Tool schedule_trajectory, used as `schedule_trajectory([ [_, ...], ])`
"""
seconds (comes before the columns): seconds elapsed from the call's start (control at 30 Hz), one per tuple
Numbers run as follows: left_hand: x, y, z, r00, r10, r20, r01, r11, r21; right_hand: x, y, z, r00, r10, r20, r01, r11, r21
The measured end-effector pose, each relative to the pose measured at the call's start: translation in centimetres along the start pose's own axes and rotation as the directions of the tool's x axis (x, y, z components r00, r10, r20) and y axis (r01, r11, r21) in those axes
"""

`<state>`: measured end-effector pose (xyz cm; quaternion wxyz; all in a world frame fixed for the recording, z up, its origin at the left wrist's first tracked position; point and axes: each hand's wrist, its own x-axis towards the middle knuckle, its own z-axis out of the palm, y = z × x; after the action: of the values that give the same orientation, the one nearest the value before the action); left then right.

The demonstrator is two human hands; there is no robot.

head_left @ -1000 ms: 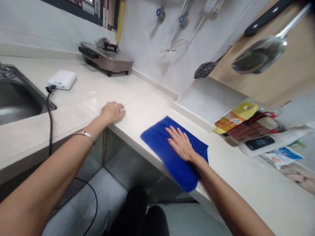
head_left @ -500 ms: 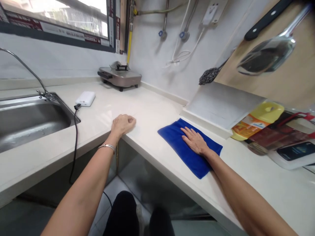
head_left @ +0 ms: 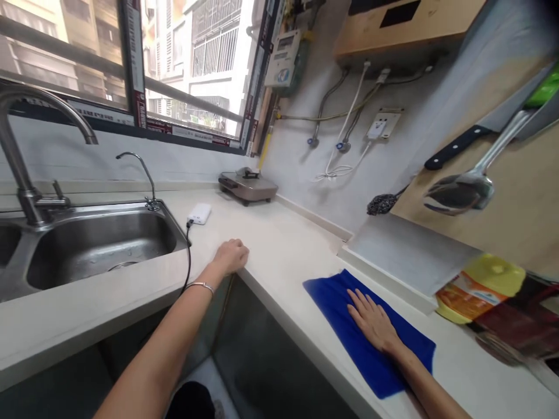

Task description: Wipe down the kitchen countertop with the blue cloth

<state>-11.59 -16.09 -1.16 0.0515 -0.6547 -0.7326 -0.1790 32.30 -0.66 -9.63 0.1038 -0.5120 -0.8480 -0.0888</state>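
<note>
My right hand [head_left: 373, 321] lies flat on a blue cloth [head_left: 336, 311], its fingers stretched out and slightly spread. The cloth is spread out on the white countertop [head_left: 283, 244], near the wall on the right. At the inner corner of the counter rests my left hand [head_left: 230, 256], fingers curled into a loose fist, with nothing visible in it. A white power bank [head_left: 200, 213] with a black cable plugged in lies on the counter beyond that hand, to its left.
A steel sink [head_left: 109, 233] with a tall faucet [head_left: 56, 96] is on the left. In the far corner stands an electric pan [head_left: 248, 187]. On the right, a ladle [head_left: 463, 192] and a scourer [head_left: 382, 203] hang above a yellow bottle [head_left: 480, 288].
The view has tilted up, showing more of the window, faucet and wall heater. My right hand stays flat on the cloth, and my left hand stays at the counter's corner.
</note>
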Motion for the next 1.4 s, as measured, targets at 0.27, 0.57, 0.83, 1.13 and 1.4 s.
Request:
schedule_trajectory([
  [0.27, -3.4, -4.2, -1.0, 0.983, 0.021, 0.184, -0.026, 0.999, 0.026, -4.9, -3.6, -3.1, 0.989, -0.121, 0.086, 0.117, 0.992, 0.049],
  [0.57, -2.8, -4.0, -0.7, 0.956, -0.056, 0.288, 0.031, 0.995, 0.091, -2.9, -13.1, -7.7, 0.909, -0.359, 0.214, 0.316, 0.925, 0.21],
  [0.83, -2.5, -4.1, 0.2, 0.964, -0.113, 0.242, 0.084, 0.988, 0.129, 7.2, -22.0, -7.1, 0.785, -0.592, 0.183, 0.53, 0.794, 0.297],
  [1.13, -2.2, -3.9, 0.2, 0.952, -0.138, 0.275, 0.086, 0.977, 0.195, 17.3, -28.8, -5.1, 0.726, -0.672, 0.148, 0.602, 0.724, 0.337],
  [1.4, -1.9, -3.9, -0.2, 0.944, -0.14, 0.299, 0.08, 0.975, 0.205, 24.7, -30.2, -3.0, 0.806, -0.554, 0.21, 0.492, 0.823, 0.284],
])
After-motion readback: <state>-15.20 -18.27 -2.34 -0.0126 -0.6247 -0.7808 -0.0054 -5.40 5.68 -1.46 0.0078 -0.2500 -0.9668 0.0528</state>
